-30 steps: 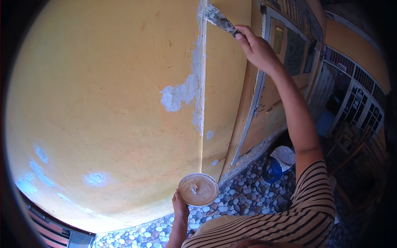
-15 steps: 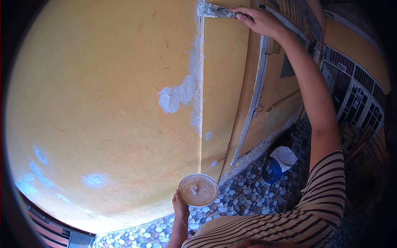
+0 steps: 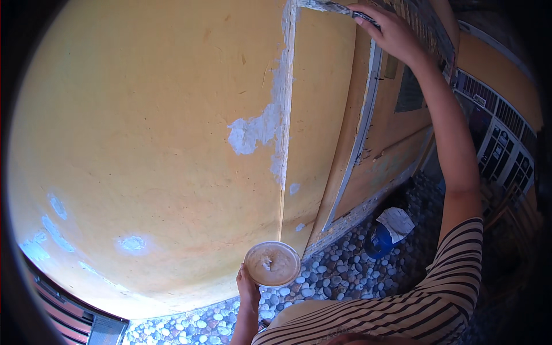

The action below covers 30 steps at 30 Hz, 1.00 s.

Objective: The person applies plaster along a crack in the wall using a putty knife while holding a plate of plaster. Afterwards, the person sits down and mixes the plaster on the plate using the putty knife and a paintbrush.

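Observation:
My right hand is raised high and closed round the dark handle of a putty knife. Whitish filler smears its blade, which meets the wall corner at the top of the view. Down that corner runs a pale strip of filler, with a grey-white patch spreading to its left. Low in front of me, my left hand grips a round bowl by its left rim. Inside lies beige filler paste with a small lump near the middle.
The yellow wall carries more pale patches low on the left. A blue container topped by a whitish sheet stands on the pebbled floor. White-framed doors show at the far right.
My right hand and the putty knife have gone up and slightly right in the view, and the blade now looks more edge-on. The wall corner has shifted slightly right; the bowl stays nearly in place.

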Tool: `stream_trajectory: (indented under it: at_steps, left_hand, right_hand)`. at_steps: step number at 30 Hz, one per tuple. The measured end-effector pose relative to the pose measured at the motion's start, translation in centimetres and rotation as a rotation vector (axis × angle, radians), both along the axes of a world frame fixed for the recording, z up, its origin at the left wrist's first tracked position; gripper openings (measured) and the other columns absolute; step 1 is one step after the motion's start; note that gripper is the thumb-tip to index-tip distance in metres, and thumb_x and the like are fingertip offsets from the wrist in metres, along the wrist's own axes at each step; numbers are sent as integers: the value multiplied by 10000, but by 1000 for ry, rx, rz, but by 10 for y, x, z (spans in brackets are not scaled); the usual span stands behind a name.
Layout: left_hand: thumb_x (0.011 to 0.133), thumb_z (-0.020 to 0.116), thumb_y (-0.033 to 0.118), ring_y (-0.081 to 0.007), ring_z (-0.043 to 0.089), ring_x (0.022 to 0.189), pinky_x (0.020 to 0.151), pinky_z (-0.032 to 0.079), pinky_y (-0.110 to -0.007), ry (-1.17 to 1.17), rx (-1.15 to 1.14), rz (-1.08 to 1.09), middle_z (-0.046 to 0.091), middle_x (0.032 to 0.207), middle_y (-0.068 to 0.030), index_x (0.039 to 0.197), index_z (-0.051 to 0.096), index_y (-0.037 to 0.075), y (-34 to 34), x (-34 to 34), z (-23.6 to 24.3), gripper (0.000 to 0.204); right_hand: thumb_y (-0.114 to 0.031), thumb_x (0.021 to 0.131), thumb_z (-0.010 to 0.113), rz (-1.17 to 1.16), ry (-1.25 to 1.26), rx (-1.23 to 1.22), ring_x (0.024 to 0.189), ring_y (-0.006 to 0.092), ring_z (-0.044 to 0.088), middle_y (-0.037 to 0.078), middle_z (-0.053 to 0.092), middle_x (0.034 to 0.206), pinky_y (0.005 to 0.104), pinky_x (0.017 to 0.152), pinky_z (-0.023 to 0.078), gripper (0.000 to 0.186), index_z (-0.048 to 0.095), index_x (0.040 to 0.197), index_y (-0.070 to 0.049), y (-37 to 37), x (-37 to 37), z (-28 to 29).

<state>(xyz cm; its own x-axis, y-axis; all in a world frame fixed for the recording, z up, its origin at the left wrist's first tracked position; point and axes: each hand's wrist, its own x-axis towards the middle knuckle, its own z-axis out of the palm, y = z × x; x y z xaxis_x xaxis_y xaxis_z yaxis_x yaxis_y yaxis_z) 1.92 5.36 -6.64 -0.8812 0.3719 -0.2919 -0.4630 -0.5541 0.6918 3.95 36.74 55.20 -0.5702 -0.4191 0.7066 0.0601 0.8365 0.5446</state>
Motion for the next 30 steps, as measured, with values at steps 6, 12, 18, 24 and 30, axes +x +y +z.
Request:
stream_trajectory:
  at_steps: [6,12,18,24,30]
  left_hand:
    - [1070,381,355,-190,658,912,770,551,-316,7,3,-32,664,1063,-135,1200,562,-53,5,5,7,464]
    - [1069,383,354,-185,657,903,754,548,-309,-46,-22,-28,665,1054,-127,1192,567,-42,6,7,4,453]
    - [1066,391,353,-191,658,906,767,550,-315,-24,-19,-23,665,1066,-132,1201,563,-41,9,5,-3,451]
    - [1067,393,355,-202,658,955,803,547,-312,-27,-5,-3,660,1096,-149,1207,557,-55,7,7,-4,464]
    - [1067,392,348,-218,659,968,829,554,-332,-15,-16,-7,655,1111,-159,1209,555,-62,8,4,-3,464]
  right_hand:
    - [-33,941,522,-198,83,139,998,255,530,87,489,997,402,916,470,591,490,1440,-349,15,-34,-37]
    - [5,924,528,-189,196,317,947,260,532,85,507,1035,382,895,480,664,454,1459,-380,41,-48,-53]
    - [49,893,474,-185,94,188,1055,246,537,77,517,1039,407,972,450,690,490,1438,-374,48,-53,-57]
    - [49,915,501,-126,111,252,986,255,535,75,515,1006,393,944,461,679,492,1432,-391,53,-30,-41]
    - [14,929,517,20,109,71,970,241,527,77,510,997,381,934,463,653,482,1438,-393,37,-57,-52]
